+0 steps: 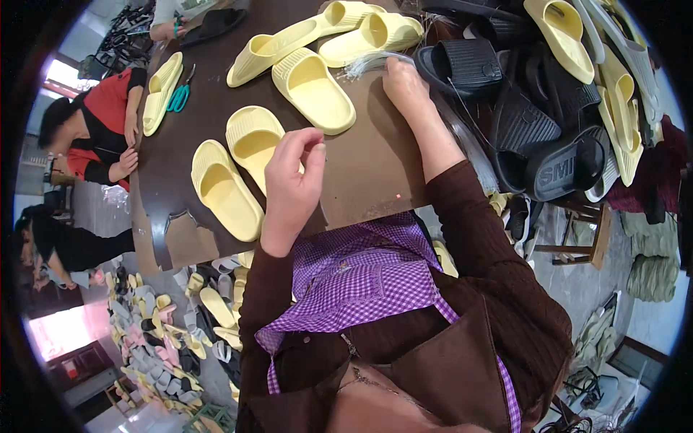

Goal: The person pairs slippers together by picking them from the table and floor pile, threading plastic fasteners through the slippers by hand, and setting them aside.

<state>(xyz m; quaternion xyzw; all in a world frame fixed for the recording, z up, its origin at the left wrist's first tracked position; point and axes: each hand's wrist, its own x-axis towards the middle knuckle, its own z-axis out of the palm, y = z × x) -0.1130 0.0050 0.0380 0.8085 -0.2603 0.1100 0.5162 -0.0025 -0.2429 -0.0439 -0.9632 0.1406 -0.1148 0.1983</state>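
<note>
My left hand (294, 173) is closed over the table, thumb tip against curled fingers; whatever may be in the pinch is too small to make out. Just left of it lie two pale yellow slippers, one nearer (232, 200) and one partly hidden behind the hand (253, 137). Farther out, my right hand (406, 85) has its fingers closed at a loose bunch of clear plastic strands (369, 63). Another yellow slipper (317, 94) lies between my hands, toe end toward the far side, and a further one (372, 37) rests behind the strands.
Black slippers (523, 123) are heaped on the right, with yellow and grey ones among them. Teal-handled scissors (178, 97) lie near a yellow slipper (162, 94) at the left. A person in red and black (105, 123) sits beyond that edge. Many slippers cover the floor lower left.
</note>
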